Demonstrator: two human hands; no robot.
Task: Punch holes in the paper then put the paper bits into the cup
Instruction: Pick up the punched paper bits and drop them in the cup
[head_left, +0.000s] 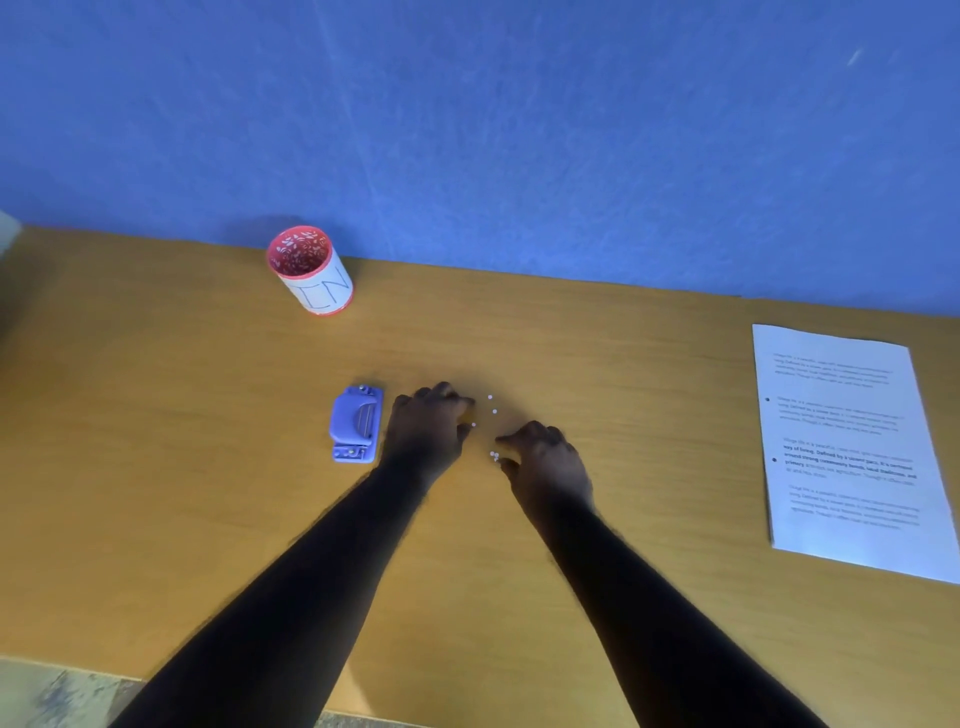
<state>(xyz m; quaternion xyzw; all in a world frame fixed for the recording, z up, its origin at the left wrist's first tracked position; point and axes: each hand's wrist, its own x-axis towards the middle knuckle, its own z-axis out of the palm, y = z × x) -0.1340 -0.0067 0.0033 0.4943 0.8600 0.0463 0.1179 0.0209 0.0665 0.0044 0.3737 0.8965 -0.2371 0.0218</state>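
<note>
While hands (431, 423) (545, 457) flank paper bits (493, 411), table (597, 353) beyond lies bare.

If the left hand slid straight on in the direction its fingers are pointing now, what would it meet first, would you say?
The left hand points right and slightly away, so its fingertips would probably first meet the small white paper bits scattered on the desk just beyond them. Nothing else seems to lie on that line.

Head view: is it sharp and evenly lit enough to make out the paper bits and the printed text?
Head view: soft overall; the bits read only as pale dots, the print on the paper is illegible, both hands are underexposed, and the desk edge bows from wide-angle distortion.
</note>
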